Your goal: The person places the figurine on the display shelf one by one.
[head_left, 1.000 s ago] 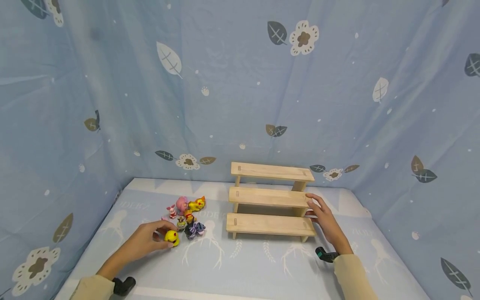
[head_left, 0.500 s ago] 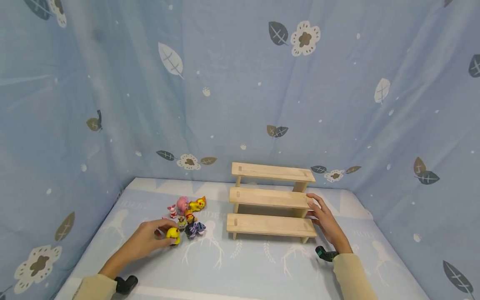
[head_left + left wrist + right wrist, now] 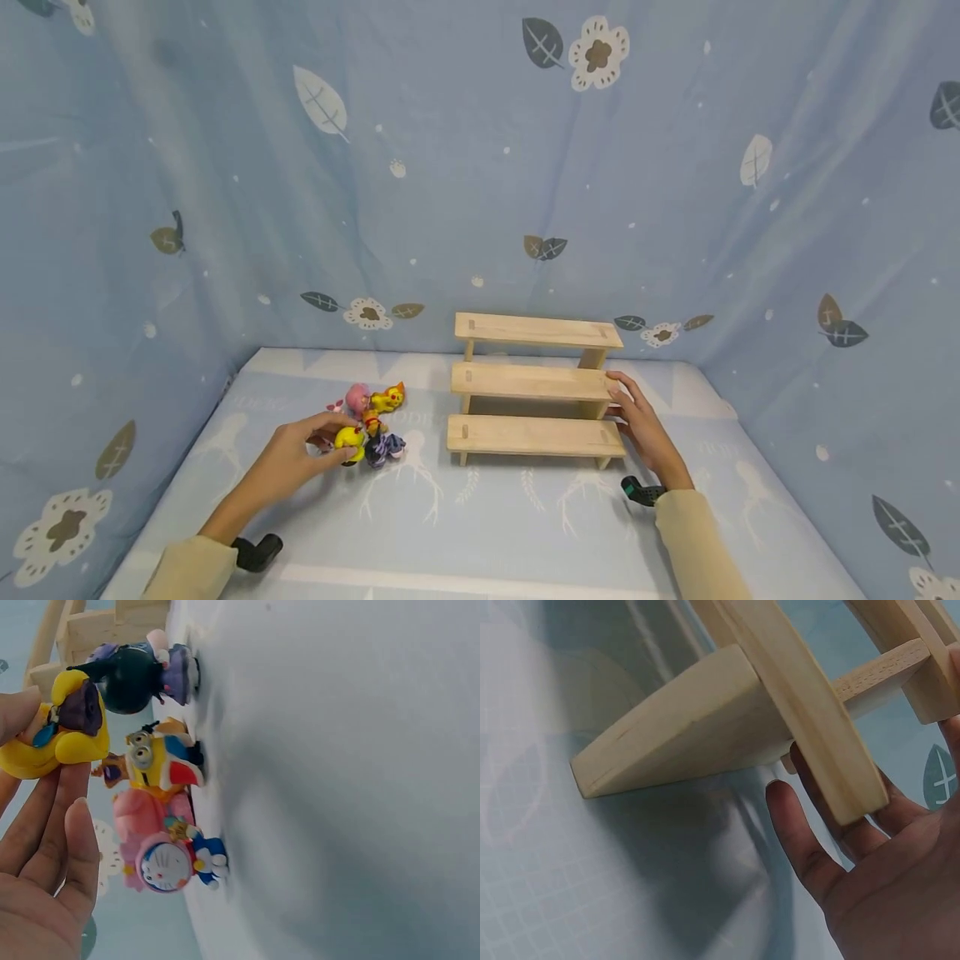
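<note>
My left hand [image 3: 288, 454] pinches a small yellow toy figure [image 3: 56, 754] between thumb and fingers, above the table at the left. Dark and blue parts show on the toy in the left wrist view. Close behind it stand a figure with a dark, pointed head [image 3: 131, 679], a goggled minion figure [image 3: 161, 757] and a pink-hooded cat figure [image 3: 166, 866]. At the right end of the three-tier wooden display stand [image 3: 532, 382], my right hand [image 3: 648, 429] holds the middle shelf's end. In the right wrist view its fingers reach past the lower shelf's end [image 3: 847, 787].
A pink figure [image 3: 357, 397] and a yellow-orange one [image 3: 388, 398] lie at the back of the toy cluster. The pale blue patterned tabletop [image 3: 487, 542] meets a hanging blue floral cloth [image 3: 480, 200] behind the stand and along both sides.
My left hand has raised the yellow figure from the front of the cluster and moved slightly up and right, now overlapping the other toys in the head view. My right hand keeps its place on the stand.
</note>
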`<control>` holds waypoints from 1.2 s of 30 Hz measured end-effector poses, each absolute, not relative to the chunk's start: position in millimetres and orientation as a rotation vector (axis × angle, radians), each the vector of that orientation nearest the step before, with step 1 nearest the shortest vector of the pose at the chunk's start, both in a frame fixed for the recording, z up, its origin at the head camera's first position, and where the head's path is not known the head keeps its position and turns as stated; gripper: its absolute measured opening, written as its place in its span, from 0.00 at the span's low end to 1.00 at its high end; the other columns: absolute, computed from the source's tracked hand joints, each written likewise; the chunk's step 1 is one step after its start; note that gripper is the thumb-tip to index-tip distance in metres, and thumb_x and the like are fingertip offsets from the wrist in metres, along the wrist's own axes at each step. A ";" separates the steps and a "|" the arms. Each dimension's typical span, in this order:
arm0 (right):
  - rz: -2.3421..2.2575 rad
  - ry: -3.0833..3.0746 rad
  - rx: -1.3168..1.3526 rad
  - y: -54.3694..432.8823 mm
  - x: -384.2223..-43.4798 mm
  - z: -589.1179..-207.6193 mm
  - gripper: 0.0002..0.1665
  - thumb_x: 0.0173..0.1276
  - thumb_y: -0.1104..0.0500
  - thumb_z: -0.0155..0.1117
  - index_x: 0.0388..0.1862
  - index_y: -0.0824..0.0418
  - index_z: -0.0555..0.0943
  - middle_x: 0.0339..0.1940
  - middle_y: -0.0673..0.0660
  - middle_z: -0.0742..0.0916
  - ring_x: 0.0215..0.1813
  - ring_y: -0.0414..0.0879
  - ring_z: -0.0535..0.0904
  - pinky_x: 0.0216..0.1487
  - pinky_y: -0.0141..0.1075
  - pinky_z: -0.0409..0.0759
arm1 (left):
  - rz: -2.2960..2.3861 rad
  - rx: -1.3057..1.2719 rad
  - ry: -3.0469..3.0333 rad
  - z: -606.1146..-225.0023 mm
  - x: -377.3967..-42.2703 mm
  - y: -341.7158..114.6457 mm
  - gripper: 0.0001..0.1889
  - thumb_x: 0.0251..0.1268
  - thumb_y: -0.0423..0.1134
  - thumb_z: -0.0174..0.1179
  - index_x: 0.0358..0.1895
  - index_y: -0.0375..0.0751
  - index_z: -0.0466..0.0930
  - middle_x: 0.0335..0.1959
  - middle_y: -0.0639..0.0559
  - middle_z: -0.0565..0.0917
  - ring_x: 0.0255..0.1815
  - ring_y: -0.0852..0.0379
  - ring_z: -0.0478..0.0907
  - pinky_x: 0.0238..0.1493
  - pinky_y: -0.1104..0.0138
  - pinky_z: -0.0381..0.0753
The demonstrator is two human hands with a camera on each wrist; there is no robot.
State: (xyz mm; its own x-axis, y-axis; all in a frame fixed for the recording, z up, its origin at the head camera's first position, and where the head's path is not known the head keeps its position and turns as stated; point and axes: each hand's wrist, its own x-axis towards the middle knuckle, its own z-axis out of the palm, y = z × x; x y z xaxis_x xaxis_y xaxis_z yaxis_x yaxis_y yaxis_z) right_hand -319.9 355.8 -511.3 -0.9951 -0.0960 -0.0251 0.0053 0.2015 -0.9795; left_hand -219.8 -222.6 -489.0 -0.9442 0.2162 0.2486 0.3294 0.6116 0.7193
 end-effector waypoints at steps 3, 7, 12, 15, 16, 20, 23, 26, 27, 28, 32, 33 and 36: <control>-1.949 2.368 -0.090 355.4 -321.8 -508.6 0.36 0.81 0.36 0.51 0.81 0.42 0.57 0.73 0.68 0.70 0.62 0.59 0.76 0.54 0.44 0.78 | -1.226 -0.439 -2.686 -485.2 -221.4 -219.9 0.22 0.62 0.50 0.74 0.57 0.48 0.84 0.43 0.62 0.85 0.41 0.60 0.81 0.46 0.58 0.85; -1.952 2.349 -0.067 356.3 -319.6 -509.7 0.36 0.80 0.36 0.52 0.81 0.41 0.57 0.74 0.67 0.69 0.64 0.62 0.75 0.55 0.44 0.78 | -1.222 -0.446 -2.665 -481.2 -221.9 -217.3 0.22 0.62 0.49 0.75 0.57 0.48 0.84 0.46 0.61 0.86 0.41 0.59 0.81 0.45 0.58 0.85; -1.962 2.339 -0.098 357.4 -315.0 -512.1 0.36 0.83 0.38 0.49 0.82 0.44 0.55 0.73 0.68 0.68 0.65 0.64 0.74 0.55 0.44 0.79 | -1.226 -0.479 -2.616 -474.7 -224.8 -215.3 0.21 0.63 0.48 0.74 0.58 0.54 0.84 0.50 0.61 0.86 0.40 0.57 0.81 0.44 0.55 0.85; -1.985 2.335 -0.126 357.3 -314.1 -510.9 0.35 0.83 0.39 0.49 0.82 0.45 0.55 0.71 0.68 0.69 0.63 0.62 0.75 0.54 0.44 0.80 | -1.233 -0.489 -2.590 -469.7 -227.9 -213.8 0.21 0.64 0.50 0.74 0.58 0.54 0.84 0.49 0.61 0.87 0.41 0.57 0.81 0.44 0.53 0.85; -1.989 2.333 -0.127 357.2 -314.3 -510.4 0.35 0.83 0.39 0.49 0.82 0.45 0.55 0.71 0.67 0.70 0.62 0.60 0.76 0.53 0.44 0.80 | -1.237 -0.488 -2.587 -467.9 -228.8 -213.2 0.21 0.64 0.50 0.73 0.59 0.54 0.84 0.49 0.61 0.87 0.41 0.57 0.81 0.44 0.53 0.85; -2.000 2.318 -0.116 355.6 -316.8 -509.1 0.35 0.83 0.39 0.50 0.82 0.44 0.56 0.71 0.66 0.70 0.60 0.55 0.77 0.53 0.43 0.81 | -1.249 -0.484 -2.580 -461.5 -231.4 -211.6 0.23 0.63 0.49 0.74 0.61 0.54 0.84 0.51 0.59 0.86 0.41 0.56 0.81 0.42 0.58 0.85; -2.010 2.302 -0.107 352.8 -319.2 -509.5 0.35 0.82 0.39 0.51 0.81 0.43 0.57 0.72 0.66 0.70 0.61 0.55 0.77 0.53 0.44 0.81 | -1.234 -0.484 -2.583 -457.9 -232.8 -210.7 0.24 0.63 0.49 0.74 0.62 0.54 0.84 0.51 0.59 0.86 0.41 0.57 0.81 0.40 0.62 0.83; -2.007 2.299 -0.102 350.7 -320.1 -510.8 0.35 0.82 0.38 0.51 0.82 0.43 0.56 0.73 0.66 0.69 0.62 0.58 0.76 0.53 0.44 0.81 | -1.236 -0.496 -2.584 -455.6 -235.5 -208.7 0.24 0.64 0.51 0.73 0.62 0.53 0.84 0.50 0.61 0.86 0.41 0.57 0.80 0.40 0.63 0.82; -2.009 2.299 -0.091 350.2 -320.0 -511.5 0.35 0.82 0.38 0.51 0.81 0.43 0.57 0.72 0.66 0.69 0.62 0.58 0.76 0.53 0.44 0.81 | -1.240 -0.502 -2.584 -454.7 -236.6 -207.7 0.24 0.64 0.52 0.73 0.62 0.54 0.84 0.49 0.61 0.86 0.41 0.57 0.80 0.40 0.63 0.82; -2.004 2.303 -0.084 350.0 -320.0 -512.2 0.36 0.82 0.38 0.51 0.82 0.43 0.57 0.73 0.66 0.69 0.63 0.59 0.75 0.53 0.44 0.81 | -1.249 -0.508 -2.581 -453.8 -237.8 -206.6 0.23 0.64 0.53 0.72 0.61 0.54 0.84 0.49 0.62 0.86 0.41 0.57 0.81 0.40 0.63 0.82; -2.001 2.306 -0.058 350.7 -318.8 -513.8 0.36 0.82 0.38 0.51 0.82 0.43 0.56 0.73 0.67 0.68 0.65 0.63 0.73 0.52 0.43 0.81 | -1.280 -0.532 -2.556 -449.0 -244.2 -200.7 0.22 0.65 0.54 0.72 0.61 0.57 0.84 0.49 0.62 0.86 0.39 0.56 0.81 0.36 0.64 0.82; -2.006 2.306 -0.051 350.8 -318.8 -513.9 0.36 0.81 0.38 0.52 0.82 0.43 0.56 0.73 0.67 0.68 0.65 0.64 0.73 0.52 0.43 0.81 | -1.284 -0.538 -2.550 -447.7 -245.9 -199.1 0.21 0.65 0.53 0.72 0.60 0.59 0.84 0.49 0.63 0.86 0.39 0.56 0.81 0.36 0.64 0.82; -2.012 2.302 -0.055 351.1 -318.8 -513.6 0.36 0.81 0.38 0.52 0.82 0.42 0.57 0.73 0.67 0.68 0.66 0.64 0.72 0.52 0.43 0.82 | -1.281 -0.556 -2.530 -445.4 -251.0 -194.7 0.21 0.64 0.52 0.72 0.60 0.58 0.84 0.50 0.62 0.86 0.39 0.57 0.80 0.36 0.63 0.82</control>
